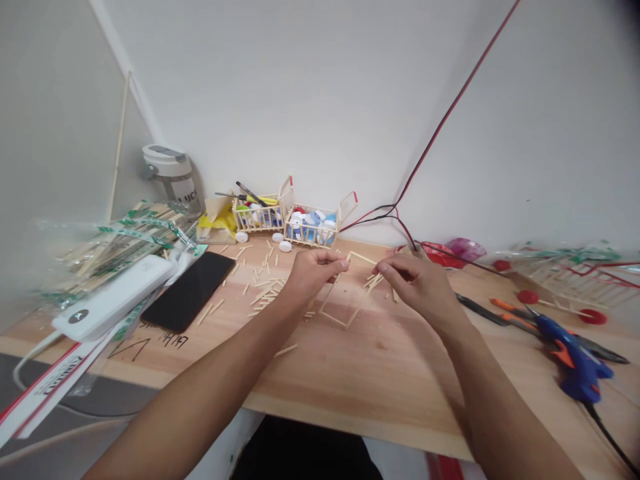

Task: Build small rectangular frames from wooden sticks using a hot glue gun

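Observation:
Between my two hands, a thin rectangular frame of wooden sticks [335, 320] is held slightly tilted above the table. My left hand [316, 270] pinches its upper left corner between thumb and fingers. At the upper right corner, my right hand [410, 277] has thumb and forefinger closed on the same frame. Several short cut sticks [267, 293] lie loose to the left of my left hand. A smaller bunch of sticks [373, 283] rests behind the frame, near my right fingertips.
Two small stick carts [313, 227] filled with bottle caps stand against the wall. A phone [190, 292], white power bank [114, 297] and bagged sticks [135, 233] lie left. On the right are pliers [483, 310], a blue glue gun [570, 357] and a red-wheeled cart [565, 283].

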Motion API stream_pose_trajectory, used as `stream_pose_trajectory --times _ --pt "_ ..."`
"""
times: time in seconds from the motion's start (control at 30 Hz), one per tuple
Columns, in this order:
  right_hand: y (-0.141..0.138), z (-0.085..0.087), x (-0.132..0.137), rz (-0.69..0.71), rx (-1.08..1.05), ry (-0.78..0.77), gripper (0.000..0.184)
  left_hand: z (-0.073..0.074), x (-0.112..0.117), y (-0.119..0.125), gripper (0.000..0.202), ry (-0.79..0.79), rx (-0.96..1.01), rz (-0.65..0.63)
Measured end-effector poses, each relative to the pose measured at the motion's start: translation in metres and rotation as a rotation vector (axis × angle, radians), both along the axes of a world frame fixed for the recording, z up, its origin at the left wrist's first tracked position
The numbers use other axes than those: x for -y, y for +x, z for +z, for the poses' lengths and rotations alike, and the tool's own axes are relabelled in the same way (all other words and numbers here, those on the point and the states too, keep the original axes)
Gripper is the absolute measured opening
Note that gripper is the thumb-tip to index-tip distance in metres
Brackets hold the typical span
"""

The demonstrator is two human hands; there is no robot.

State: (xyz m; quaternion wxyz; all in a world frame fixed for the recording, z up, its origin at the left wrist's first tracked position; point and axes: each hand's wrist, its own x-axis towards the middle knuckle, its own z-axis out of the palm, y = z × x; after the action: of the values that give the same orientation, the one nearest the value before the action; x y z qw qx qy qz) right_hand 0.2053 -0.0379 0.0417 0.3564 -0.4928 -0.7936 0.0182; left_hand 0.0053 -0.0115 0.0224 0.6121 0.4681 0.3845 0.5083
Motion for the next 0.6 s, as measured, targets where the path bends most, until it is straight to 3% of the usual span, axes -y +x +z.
stream_pose_trajectory --times 0.6 --pt "-0.0018 0.0006 -0.0002 0.044 0.049 0.042 0.024 -0.0023 -0.0004 0.0009 0.022 -0.001 -0.001 0.020"
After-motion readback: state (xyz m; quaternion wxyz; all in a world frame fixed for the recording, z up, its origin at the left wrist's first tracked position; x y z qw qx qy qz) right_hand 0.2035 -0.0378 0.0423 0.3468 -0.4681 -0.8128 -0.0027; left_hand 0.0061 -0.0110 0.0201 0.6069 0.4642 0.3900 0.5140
